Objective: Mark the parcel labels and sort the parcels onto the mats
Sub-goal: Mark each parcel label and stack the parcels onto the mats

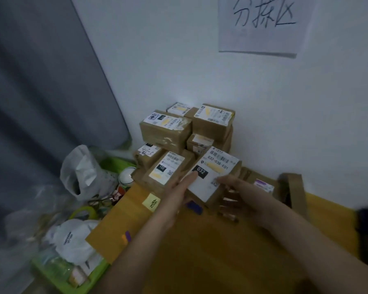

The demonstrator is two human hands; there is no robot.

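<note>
- Parcel in hand [212, 177]: a brown carton whose white label [216, 168] is reading "032", tilting toward you at 12 o'clock from your forearms, in front of the stack.
- Your left hand [180, 188]: it is lying along the carton's 9 o'clock edge with fingers straight, a fingertip touching the black "032" patch; it is pressing, not gripping.
- Your right hand [234, 187]: it is holding the carton from 3 o'clock, thumb on the label's corner and fingers curling beneath the box.
- Step in hand, as judged: you are picking this parcel off the pile and reading its code; no pen is showing in either hand, so the marking seems not yet done.
- Next move, as judged: it is calling for a marker, then a mat matching the code.
- Stack of parcels [166, 128]: it is standing at 12 o'clock against the white wall, several labels bearing yellow smears.
- Yellow mat [232, 251]: it is lying under your forearms, with a yellow sticky note [151, 202] at its 10 o'clock corner.
- Flat parcel with a purple label [263, 185]: it is resting at 2 o'clock, just beyond your right wrist.
- Green tray [57, 279]: it is sitting at 8 o'clock, holding white bags [72, 240] and oddments.
- Paper sign [261, 24]: it is hanging on the wall at 1 o'clock.
</note>
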